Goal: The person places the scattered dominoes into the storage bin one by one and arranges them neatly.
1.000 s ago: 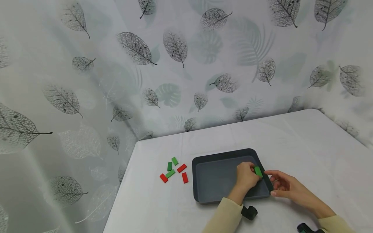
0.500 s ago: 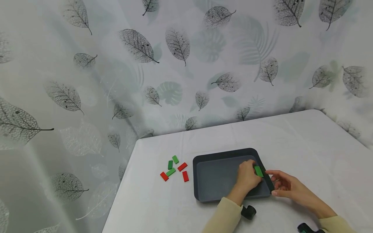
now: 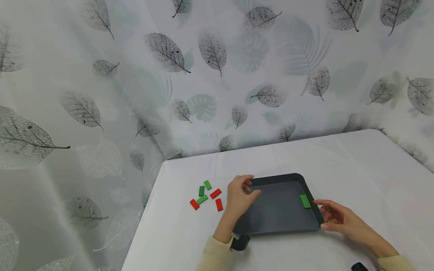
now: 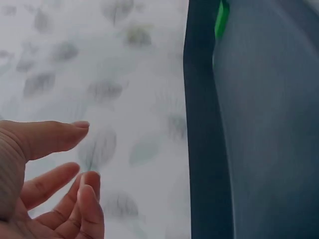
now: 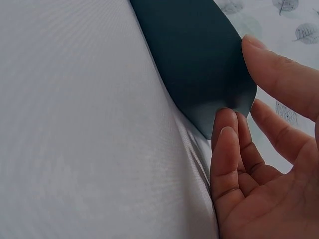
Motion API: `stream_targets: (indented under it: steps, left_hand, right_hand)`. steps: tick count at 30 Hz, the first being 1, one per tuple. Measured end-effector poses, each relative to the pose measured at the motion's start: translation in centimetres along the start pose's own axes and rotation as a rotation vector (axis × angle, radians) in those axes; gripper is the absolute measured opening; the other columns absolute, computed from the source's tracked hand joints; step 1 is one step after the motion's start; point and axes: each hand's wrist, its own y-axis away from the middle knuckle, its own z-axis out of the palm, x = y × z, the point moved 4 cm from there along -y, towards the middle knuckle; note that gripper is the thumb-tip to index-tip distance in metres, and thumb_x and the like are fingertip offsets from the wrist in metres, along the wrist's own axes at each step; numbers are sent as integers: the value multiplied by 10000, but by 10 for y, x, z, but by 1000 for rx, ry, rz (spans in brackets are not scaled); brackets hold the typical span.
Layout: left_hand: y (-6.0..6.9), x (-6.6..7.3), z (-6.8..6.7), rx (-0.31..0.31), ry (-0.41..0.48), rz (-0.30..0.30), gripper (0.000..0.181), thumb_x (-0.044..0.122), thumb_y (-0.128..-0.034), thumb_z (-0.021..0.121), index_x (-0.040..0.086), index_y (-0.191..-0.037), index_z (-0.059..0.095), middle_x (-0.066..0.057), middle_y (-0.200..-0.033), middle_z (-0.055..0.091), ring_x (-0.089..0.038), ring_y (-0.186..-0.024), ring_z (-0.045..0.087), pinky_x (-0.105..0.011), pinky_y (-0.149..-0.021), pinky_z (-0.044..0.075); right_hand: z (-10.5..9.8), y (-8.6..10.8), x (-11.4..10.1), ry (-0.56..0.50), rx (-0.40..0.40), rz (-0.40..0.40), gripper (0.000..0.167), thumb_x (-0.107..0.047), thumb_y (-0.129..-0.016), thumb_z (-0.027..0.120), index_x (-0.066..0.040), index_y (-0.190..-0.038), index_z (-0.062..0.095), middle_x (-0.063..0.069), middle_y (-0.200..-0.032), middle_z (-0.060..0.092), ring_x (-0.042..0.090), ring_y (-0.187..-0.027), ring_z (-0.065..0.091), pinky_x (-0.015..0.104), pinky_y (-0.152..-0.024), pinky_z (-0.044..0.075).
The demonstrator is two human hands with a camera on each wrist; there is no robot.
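A dark grey tray (image 3: 278,210) lies on the white table; one flat green block (image 3: 305,201) is inside it against the right wall. My left hand (image 3: 239,195) hovers over the tray's left side with thumb and fingers apart, holding nothing. In the left wrist view, that hand (image 4: 55,179) is beside the tray's dark rim (image 4: 207,124), and part of the green block (image 4: 222,20) shows at the top. My right hand (image 3: 342,220) rests against the tray's right side near the front corner. The right wrist view shows its thumb (image 5: 279,69) touching the tray edge (image 5: 199,59).
Left of the tray lie several small blocks: green ones (image 3: 202,199) and red ones (image 3: 219,204), loosely scattered. A leaf-patterned curtain (image 3: 210,90) hangs behind the table (image 3: 176,237) and along its left side.
My left hand has let go of the green block at the tray's right wall and moved left across the tray. The block stays there; my right hand keeps its place.
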Motion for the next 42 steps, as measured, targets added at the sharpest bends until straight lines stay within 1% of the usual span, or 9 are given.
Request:
stream_targets:
  steps: [3, 6, 8, 12, 16, 20, 30, 36, 42]
  left_hand:
    - [7, -27, -39, 93, 48, -106, 391, 47, -737, 812, 33, -1108, 690, -159, -925, 643, -268, -728, 644, -299, -674, 550]
    - [18, -61, -73, 178, 28, -222, 405, 54, -742, 813, 58, -1127, 686, -129, -971, 630, -292, -757, 628, -299, -651, 535]
    - [28, -85, -91, 205, -3, -291, 435, 50, -744, 813, 64, -1155, 675, -150, -1014, 615, -301, -771, 614, -272, -629, 507]
    - [52, -129, -115, 183, -64, -451, 553, 65, -739, 827, 75, -1254, 627, -207, -1120, 562, -276, -786, 576, -223, -597, 439]
    - [70, -155, -125, 143, -98, -600, 640, 88, -736, 835, 80, -1323, 580, -215, -1170, 534, -206, -781, 519, -243, -605, 423]
    - [78, -168, -128, 128, -122, -665, 657, 91, -737, 830, 52, -1333, 557, -214, -1173, 533, -180, -770, 488, -251, -618, 422]
    - [85, -180, -123, 145, -212, -721, 551, 110, -726, 826, 8, -1229, 626, -163, -1080, 554, -183, -758, 487, -277, -629, 401]
    - [86, -184, -122, 152, -277, -715, 476, 128, -721, 837, 13, -1154, 676, -142, -1059, 547, -177, -748, 499, -286, -629, 362]
    - [86, -183, -122, 168, -275, -696, 416, 138, -744, 829, 12, -1119, 699, -135, -1025, 548, -175, -739, 495, -284, -633, 360]
  right_hand:
    - [0, 2, 2, -8, -14, -20, 578, 127, -826, 653, 63, -1360, 441, -13, -999, 506, 133, -808, 521, 272, -601, 439]
    - [-1, 3, 3, 10, -10, 7, 582, 103, -830, 665, 54, -1365, 441, -27, -999, 504, 123, -809, 532, 264, -610, 445]
    - [-1, 2, 4, 21, -13, 22, 582, 91, -835, 670, 63, -1366, 434, -31, -1000, 503, 123, -811, 541, 262, -619, 454]
    - [-1, -1, 2, 16, -26, 39, 579, 85, -844, 661, 80, -1369, 415, -33, -1001, 497, 126, -811, 543, 268, -624, 461]
    - [-1, -1, 1, 2, -31, 77, 577, 62, -865, 650, 50, -1390, 411, -38, -1016, 492, 126, -822, 538, 272, -631, 459]
    - [-1, -1, 1, -14, -33, 99, 571, 56, -876, 639, 40, -1398, 408, -29, -1025, 489, 132, -830, 539, 278, -636, 458]
    - [0, 1, 2, -2, -25, 120, 558, 46, -885, 634, 35, -1397, 413, -29, -1025, 499, 126, -830, 551, 278, -641, 462]
    - [-1, 1, 2, -13, -27, 131, 563, 45, -888, 631, 32, -1405, 408, -30, -1036, 500, 129, -835, 555, 274, -655, 469]
    - [0, 1, 2, 9, -18, 156, 575, 21, -883, 652, 29, -1405, 411, -33, -1034, 504, 131, -839, 553, 266, -661, 468]
